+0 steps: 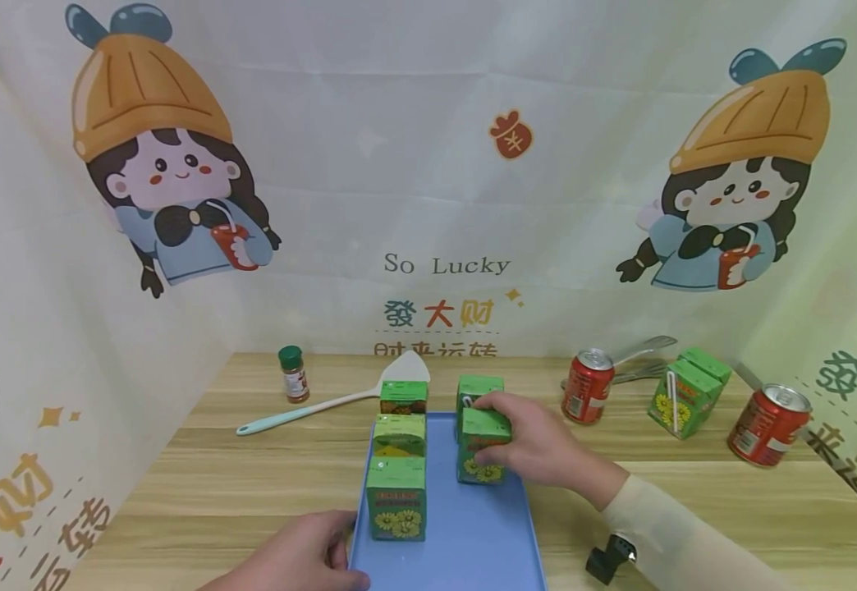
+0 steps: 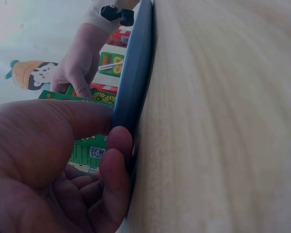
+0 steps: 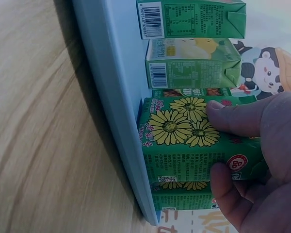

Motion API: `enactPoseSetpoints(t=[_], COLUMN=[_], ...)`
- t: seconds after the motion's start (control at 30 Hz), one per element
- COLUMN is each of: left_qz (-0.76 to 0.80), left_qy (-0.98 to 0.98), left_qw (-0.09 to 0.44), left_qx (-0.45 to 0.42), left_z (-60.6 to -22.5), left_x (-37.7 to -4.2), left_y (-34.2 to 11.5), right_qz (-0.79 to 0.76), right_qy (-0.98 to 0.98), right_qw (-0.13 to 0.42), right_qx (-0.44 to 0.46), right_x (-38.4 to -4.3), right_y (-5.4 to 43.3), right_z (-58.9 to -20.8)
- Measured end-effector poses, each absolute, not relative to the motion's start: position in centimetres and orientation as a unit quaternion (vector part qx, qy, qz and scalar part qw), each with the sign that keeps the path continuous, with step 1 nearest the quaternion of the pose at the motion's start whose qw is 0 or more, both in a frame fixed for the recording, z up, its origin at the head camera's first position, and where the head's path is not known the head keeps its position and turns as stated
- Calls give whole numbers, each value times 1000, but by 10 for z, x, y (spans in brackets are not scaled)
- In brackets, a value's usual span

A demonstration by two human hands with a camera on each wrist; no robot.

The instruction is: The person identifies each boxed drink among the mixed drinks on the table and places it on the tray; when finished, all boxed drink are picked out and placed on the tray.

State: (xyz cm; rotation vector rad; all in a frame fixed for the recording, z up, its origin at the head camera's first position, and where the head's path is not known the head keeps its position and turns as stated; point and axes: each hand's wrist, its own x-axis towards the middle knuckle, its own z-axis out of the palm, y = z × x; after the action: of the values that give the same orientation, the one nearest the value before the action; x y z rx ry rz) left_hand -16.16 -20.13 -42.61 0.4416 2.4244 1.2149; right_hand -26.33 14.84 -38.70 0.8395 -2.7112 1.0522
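My right hand [image 1: 543, 447] grips a green drink carton with yellow flowers [image 3: 177, 126], thumb on its flowered face. That carton stands upright at the right side of a blue tray [image 1: 473, 542], and another green carton [image 1: 482, 384] is directly behind it. Along the tray's left side stand three cartons in a row: a flowered green one [image 1: 396, 502] in front, a paler green one [image 1: 399, 435] in the middle and a dark-fronted green one [image 1: 404, 398] at the back. With thumb and curled fingers, my left hand [image 1: 299, 552] holds the tray's left rim [image 2: 133, 73].
Right of the tray are two red cans [image 1: 588, 387] [image 1: 770, 427], more green cartons [image 1: 687, 394] and metal utensils [image 1: 643, 361]. Behind and left lie a spatula [image 1: 318, 406] and a green-capped spice jar [image 1: 294, 376]. A printed cloth hangs behind the wooden table [image 1: 199, 492].
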Motion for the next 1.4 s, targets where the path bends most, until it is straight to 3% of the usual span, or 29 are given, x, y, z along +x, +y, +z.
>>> enactPoseSetpoints(t=[0.47, 1.4], left_qz=[435, 438], left_qy=[864, 863], left_qw=[197, 202], left_qx=[157, 150], left_z=[-427, -424], left_x=[-162, -160], left_y=[-202, -201], right_qz=[308, 226], right_qy=[-907, -900], right_qw=[76, 179], right_qx=[276, 327], right_x=[-262, -258], right_y=[145, 149], right_z=[-388, -394])
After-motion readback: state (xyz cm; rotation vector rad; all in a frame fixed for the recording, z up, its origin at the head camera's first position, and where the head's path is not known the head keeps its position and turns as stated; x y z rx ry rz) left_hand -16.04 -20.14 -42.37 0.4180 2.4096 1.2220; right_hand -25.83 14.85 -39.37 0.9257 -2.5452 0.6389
